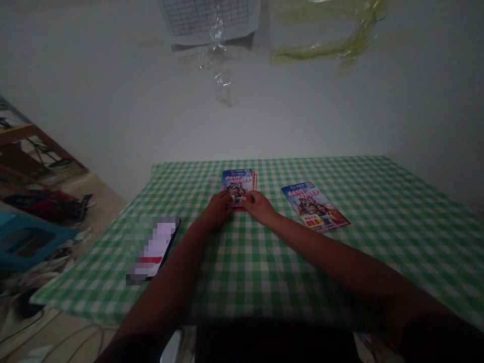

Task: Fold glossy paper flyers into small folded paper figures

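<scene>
A small stack of printed flyers with a blue top and pictured people lies on the checked cloth in front of me. Red-and-white edges of lower sheets show along its right side. My left hand has its curled fingers on the stack's near left corner. At the near right corner, my right hand grips the stack with bent fingers. The fingertips are small and dim, and how many sheets they hold cannot be made out. To the right, apart from both hands, a matching flyer lies face up and slanted.
A phone with a lit, blurred screen rests left of my left forearm. The green-and-white checked tablecloth reaches back to a wall with taped paper. Left of the table, a blue plastic stool and clutter stand on the floor.
</scene>
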Demonstrator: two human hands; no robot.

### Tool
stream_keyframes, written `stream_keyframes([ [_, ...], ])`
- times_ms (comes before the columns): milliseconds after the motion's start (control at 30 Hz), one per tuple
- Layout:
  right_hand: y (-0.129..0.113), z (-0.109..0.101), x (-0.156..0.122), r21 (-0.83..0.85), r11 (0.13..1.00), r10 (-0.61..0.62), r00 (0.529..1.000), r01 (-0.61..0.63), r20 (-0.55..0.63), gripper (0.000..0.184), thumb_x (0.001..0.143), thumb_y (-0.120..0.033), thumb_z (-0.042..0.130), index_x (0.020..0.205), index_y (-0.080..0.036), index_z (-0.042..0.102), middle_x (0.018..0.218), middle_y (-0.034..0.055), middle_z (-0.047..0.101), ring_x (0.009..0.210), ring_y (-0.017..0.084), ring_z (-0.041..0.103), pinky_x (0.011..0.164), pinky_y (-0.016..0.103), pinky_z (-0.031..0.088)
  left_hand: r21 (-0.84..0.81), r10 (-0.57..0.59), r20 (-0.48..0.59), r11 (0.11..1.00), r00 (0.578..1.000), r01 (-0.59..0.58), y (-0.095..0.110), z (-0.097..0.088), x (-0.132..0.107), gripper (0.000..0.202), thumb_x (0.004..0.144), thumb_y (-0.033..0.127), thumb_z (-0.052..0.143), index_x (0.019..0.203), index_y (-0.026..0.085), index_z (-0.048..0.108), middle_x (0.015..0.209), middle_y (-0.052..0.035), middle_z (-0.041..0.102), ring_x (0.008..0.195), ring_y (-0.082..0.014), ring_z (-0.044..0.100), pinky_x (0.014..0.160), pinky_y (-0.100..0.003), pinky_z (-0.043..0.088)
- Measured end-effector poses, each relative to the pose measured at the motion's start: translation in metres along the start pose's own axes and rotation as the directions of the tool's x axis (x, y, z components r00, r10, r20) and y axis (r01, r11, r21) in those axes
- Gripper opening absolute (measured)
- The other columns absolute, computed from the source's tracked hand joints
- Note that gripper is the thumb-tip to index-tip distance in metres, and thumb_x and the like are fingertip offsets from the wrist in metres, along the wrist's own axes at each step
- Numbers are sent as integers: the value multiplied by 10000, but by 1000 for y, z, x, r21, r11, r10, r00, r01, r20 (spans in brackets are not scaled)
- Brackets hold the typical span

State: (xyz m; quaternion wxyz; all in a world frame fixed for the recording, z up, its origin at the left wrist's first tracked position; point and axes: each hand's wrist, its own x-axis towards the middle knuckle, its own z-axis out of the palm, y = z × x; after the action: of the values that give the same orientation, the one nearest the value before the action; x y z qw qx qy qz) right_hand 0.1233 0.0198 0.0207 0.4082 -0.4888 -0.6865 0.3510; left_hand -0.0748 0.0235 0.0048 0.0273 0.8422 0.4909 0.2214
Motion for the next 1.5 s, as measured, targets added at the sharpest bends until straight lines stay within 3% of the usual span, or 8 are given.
stream_keyframes([
  [300,2,8,13,84,990,115,993,-115,13,171,795,-240,628,953,-175,626,874,31,662,799,177,619,758,311,489,37,-20,-10,999,1000,20,-5,0,2,224,754,96,551,959,159,617,1077,-127,630,1067,-277,582,976,-441,470],
  [600,3,2,8,209,965,160,987,-157,-1,87,730,-234,644,800,-193,614,813,9,647,798,173,600,759,303,474,27,15,-7,1000,1000,-14,-4,2,4,267,724,91,567,978,162,615,1107,-127,633,1117,-276,572,996,-432,469],
  [833,1,-4,8,433,868,276,961,-243,-14,46,753,-257,516,733,-216,522,737,26,633,737,182,632,655,294,515,-9,38,-11,999,999,-38,-2,1,4,257,734,113,565,976,176,623,1077,-104,641,1053,-258,601,959,-426,499],
  [1067,1,-16,13,531,805,298,954,-265,23,48,711,-208,521,750,-219,547,795,56,672,812,203,666,700,315,546,-30,50,-44,998,998,-51,-2,2,3,217,781,155,569,987,185,632,1103,-102,646,1105,-255,595,1003,-445,479],
  [1300,0,-10,31,501,827,289,957,-255,10,77,713,-199,479,767,-223,529,755,46,674,804,202,680,703,325,551,-21,30,-83,999,996,-32,-8,10,7,205,805,147,557,990,181,639,1100,-105,655,1100,-247,605,1001,-441,493],
  [1500,6,-16,29,305,931,225,973,-199,-53,44,724,-254,537,752,-220,537,774,37,664,801,214,661,708,336,530,4,-18,-132,1000,991,19,-10,13,10,214,824,153,548,1009,190,648,1111,-105,663,1131,-263,602,1039,-470,472],
])
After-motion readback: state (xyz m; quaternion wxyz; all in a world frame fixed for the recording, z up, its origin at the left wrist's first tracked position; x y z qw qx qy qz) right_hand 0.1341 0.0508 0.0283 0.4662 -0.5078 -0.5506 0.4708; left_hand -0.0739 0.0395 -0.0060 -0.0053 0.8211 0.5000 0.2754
